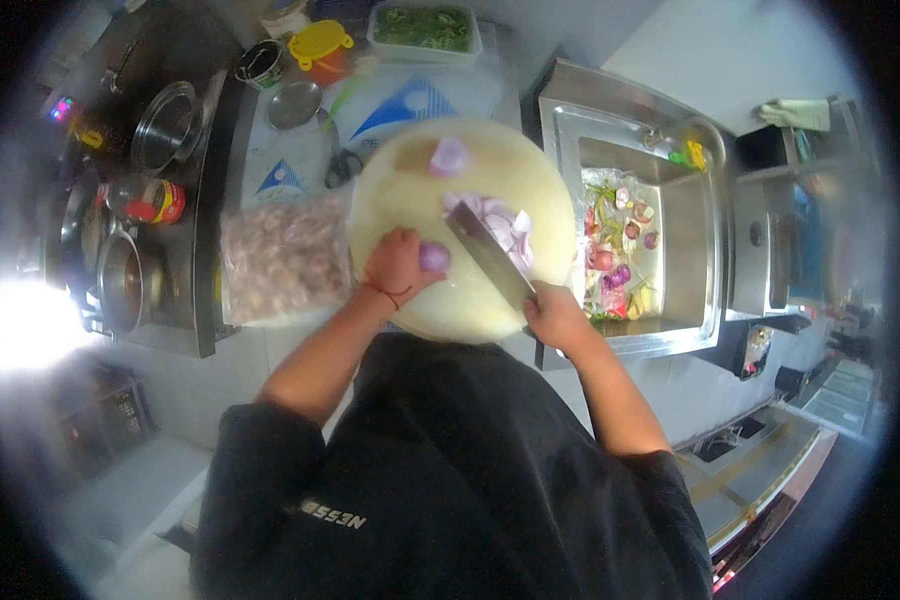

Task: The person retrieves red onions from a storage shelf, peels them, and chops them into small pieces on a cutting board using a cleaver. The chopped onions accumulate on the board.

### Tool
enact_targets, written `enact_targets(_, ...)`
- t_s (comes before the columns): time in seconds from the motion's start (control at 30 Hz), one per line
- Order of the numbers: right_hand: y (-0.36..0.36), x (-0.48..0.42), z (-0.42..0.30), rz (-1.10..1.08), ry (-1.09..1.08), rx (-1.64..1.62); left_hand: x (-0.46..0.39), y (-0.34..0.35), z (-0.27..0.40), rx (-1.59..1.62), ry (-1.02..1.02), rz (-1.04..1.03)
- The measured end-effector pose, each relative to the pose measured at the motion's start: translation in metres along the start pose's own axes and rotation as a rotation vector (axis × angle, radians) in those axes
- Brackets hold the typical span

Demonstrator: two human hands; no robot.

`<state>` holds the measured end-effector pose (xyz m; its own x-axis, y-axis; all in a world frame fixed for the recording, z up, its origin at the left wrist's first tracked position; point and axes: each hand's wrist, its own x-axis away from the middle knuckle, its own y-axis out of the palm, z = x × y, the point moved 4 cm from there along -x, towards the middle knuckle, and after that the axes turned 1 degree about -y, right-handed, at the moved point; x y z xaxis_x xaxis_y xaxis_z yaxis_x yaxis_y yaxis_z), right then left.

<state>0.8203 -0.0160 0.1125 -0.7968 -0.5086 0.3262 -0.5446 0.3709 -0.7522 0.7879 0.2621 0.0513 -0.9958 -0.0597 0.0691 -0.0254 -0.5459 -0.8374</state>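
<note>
My left hand (396, 262) grips a piece of red onion (434, 257) against a round cutting board (397, 195). In my right hand (560, 315) is the handle of a cleaver (489, 253), its broad blade angled up and left over the board. Sliced onion (504, 225) lies in a loose pile along the blade's far side, partly hidden by it. Another onion piece (448, 156) rests by itself near the board's far edge. The blade is apart from the onion under my left hand.
A bag of meat-like pieces (285, 259) lies left of the board, near scissors (341, 166). To the right, a steel sink (690, 262) holds onion and vegetable scraps (607, 255). A tub of greens (424, 31) stands behind; pots (124, 281) are at left.
</note>
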Motion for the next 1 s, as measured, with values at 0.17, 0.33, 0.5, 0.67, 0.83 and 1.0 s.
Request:
enact_targets(0.17,0.011,0.007,-0.003,-0.02,0.086,-0.128,0.02,0.003,0.027,-0.006,-0.114,0.031)
enact_targets(0.33,0.013,0.007,0.005,0.007,0.023,-0.107,0.006,-0.008,0.04,-0.011,0.551,-0.046)
enact_targets(0.5,-0.009,-0.002,-0.004,-0.084,-0.071,-0.011,-0.019,-0.002,0.035,-0.16,0.688,-0.203)
enact_targets(0.67,-0.006,0.002,-0.011,-0.103,0.041,-0.099,-0.023,-0.001,0.038,-0.208,0.683,-0.236)
enact_targets(0.83,0.026,-0.008,-0.003,-0.055,0.037,-0.062,-0.028,-0.001,0.038,-0.194,0.704,-0.264)
enact_targets(1.0,0.012,-0.003,-0.014,-0.058,0.019,-0.095,-0.026,-0.003,0.039,-0.237,0.672,-0.267)
